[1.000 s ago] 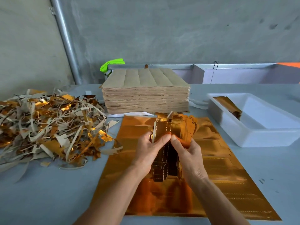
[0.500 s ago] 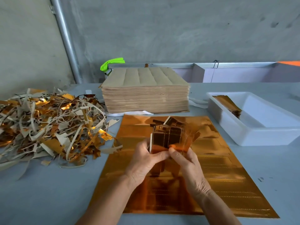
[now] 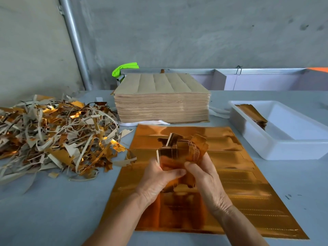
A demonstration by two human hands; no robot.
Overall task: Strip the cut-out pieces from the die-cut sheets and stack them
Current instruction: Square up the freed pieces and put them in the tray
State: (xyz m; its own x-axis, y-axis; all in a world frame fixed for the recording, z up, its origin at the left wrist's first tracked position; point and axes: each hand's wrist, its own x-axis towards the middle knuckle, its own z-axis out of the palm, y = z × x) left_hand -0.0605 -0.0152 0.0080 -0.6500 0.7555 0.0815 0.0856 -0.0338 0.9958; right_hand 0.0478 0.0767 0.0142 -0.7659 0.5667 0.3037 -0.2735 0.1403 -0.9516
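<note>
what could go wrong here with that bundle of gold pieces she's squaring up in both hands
1. The gold cut-out pieces are fanned and uneven at the top, gripped only low down by the left hand and right hand; some could slip out onto the gold foil sheet below.
2. The scrap pile lies close on the left, so a dropped piece could get lost among similar gold offcuts.
3. The white tray is off to the right; carrying a loose bundle there risks spills.
</note>
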